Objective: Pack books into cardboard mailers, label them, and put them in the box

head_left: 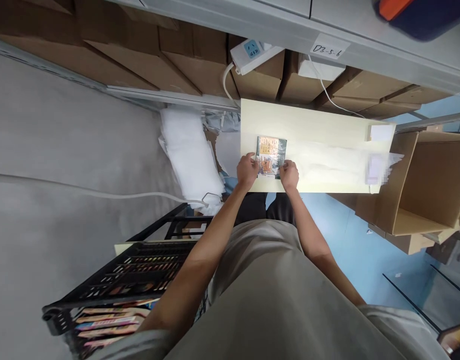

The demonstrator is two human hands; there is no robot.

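A small book [270, 154] with a colourful cover and a dark green edge lies over the left part of a pale yellow board [327, 125]. My left hand [247, 171] grips its left edge, fingers closed at the lower left side. On the opposite side, my right hand [289, 175] pinches the lower right edge. Translucent plastic bags [331, 162] are spread over the board just right of the book. Farther right on the board are a white label [380, 133] and a blurred label patch.
White plastic sheets [190, 155] are stacked left of the board. A black crate [140, 270] with books stands at lower left. An open cardboard box [428, 180] is at right. A power strip [252, 56] hangs by the shelf's boxes [192, 60].
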